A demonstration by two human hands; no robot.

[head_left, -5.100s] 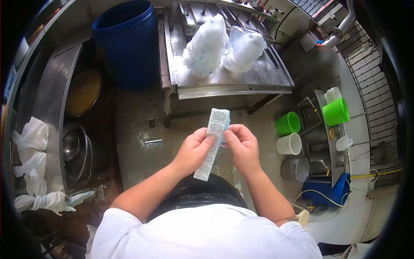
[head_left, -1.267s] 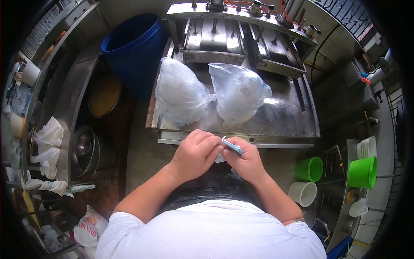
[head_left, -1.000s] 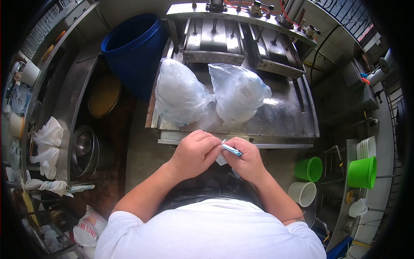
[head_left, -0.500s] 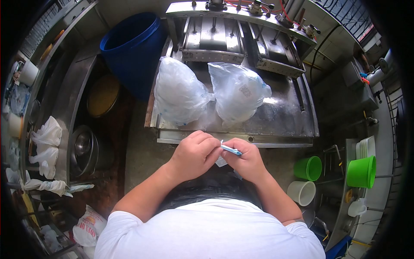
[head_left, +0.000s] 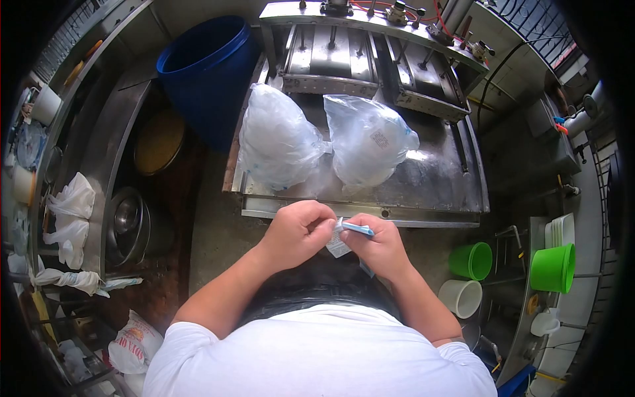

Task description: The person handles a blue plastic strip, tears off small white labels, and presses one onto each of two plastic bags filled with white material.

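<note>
My right hand (head_left: 377, 245) is closed on a small blue-and-white packet (head_left: 357, 228), held in front of my body at the near edge of the metal table (head_left: 423, 192). Close to its left, my left hand (head_left: 301, 231) has its thumb and fingertips pressed together at a white printed piece (head_left: 338, 246) that hangs between the hands. Whether those fingertips grip that piece is too small to make out. Beyond the hands, two filled clear plastic bags (head_left: 278, 139) (head_left: 369, 140) lie side by side on the table.
Metal press frames (head_left: 331, 56) stand at the table's back. A blue barrel (head_left: 208, 79) is at the back left, steel bowls (head_left: 127, 218) at left. Green buckets (head_left: 471, 261) (head_left: 553, 267) and a white bucket (head_left: 461, 297) are at right. A printed sack (head_left: 135, 344) lies at lower left.
My left hand has moved slightly away from my right hand, opening a small gap. More of the white printed piece shows between them.
</note>
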